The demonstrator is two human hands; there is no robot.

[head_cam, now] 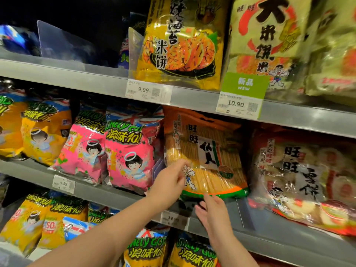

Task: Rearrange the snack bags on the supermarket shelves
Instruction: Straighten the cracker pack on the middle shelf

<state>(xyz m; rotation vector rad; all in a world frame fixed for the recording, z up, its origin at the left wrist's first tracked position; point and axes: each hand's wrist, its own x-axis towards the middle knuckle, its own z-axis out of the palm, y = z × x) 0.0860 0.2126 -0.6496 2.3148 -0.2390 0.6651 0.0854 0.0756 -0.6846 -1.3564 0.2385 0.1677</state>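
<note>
While the left hand (170, 180) rests loosely curled on the lower-left face of the orange rice-cracker bag (210, 157), fingers blurred, a closed pinch isn't confirmable. Right hand (211, 211) is open, flat, just under the bag's green bottom seam, holding nothing. Bag stands on the middle shelf (269, 230), long axis roughly upright, leaning, between pink snack bags (129, 158) and the red-white cracker bag (300, 180). Both hands sit low-left of its centre; left is nearer.
</note>
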